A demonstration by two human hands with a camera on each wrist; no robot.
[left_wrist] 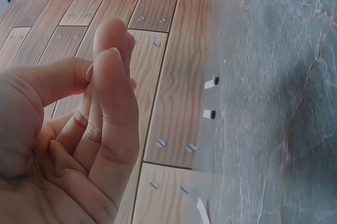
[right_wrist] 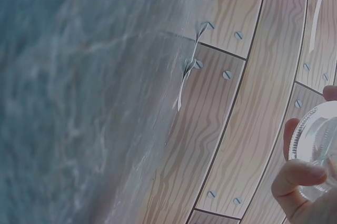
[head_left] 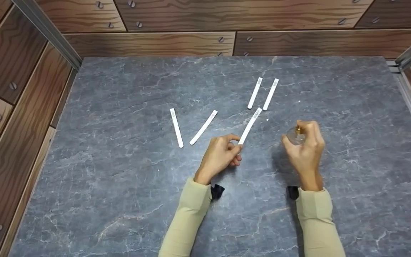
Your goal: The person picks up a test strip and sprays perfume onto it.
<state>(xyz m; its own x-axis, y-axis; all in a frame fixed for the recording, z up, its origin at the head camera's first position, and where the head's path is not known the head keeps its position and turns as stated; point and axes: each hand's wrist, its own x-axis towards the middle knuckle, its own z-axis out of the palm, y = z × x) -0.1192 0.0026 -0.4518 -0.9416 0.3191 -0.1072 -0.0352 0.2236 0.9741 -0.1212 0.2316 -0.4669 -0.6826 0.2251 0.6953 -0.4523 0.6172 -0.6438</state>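
A small clear glass bottle (head_left: 295,136) with a gold-coloured top is held above a grey marble-patterned tabletop (head_left: 120,171), the fingers of the person's right hand (head_left: 305,148) curled round it from above. In the right wrist view, the bottle's round ribbed base (right_wrist: 318,142) shows between the thumb and fingertips that wrap it.

Just beside it, the left hand (head_left: 219,155) pinches the lower end of a narrow white paper strip (head_left: 250,125) between thumb and forefinger, the strip slanting up and away towards the bottle's side of the table. The left wrist view shows the fingers (left_wrist: 113,108) pressed close together and bent inward against the thumb, though the strip itself cannot be made out there.

Four more white strips lie flat on the tabletop. Two (head_left: 255,92) (head_left: 270,94) lie side by side, nearly parallel, beyond the held strip. Two others (head_left: 176,127) (head_left: 203,127) lie to the left, their near ends close together and their far ends apart, forming a V.

Both arms wear beige sleeves (head_left: 187,221). Wood-grain panels (head_left: 148,43) studded with screw heads wall in the tabletop at the back and sides, with metal rails (head_left: 48,32) at the corners.
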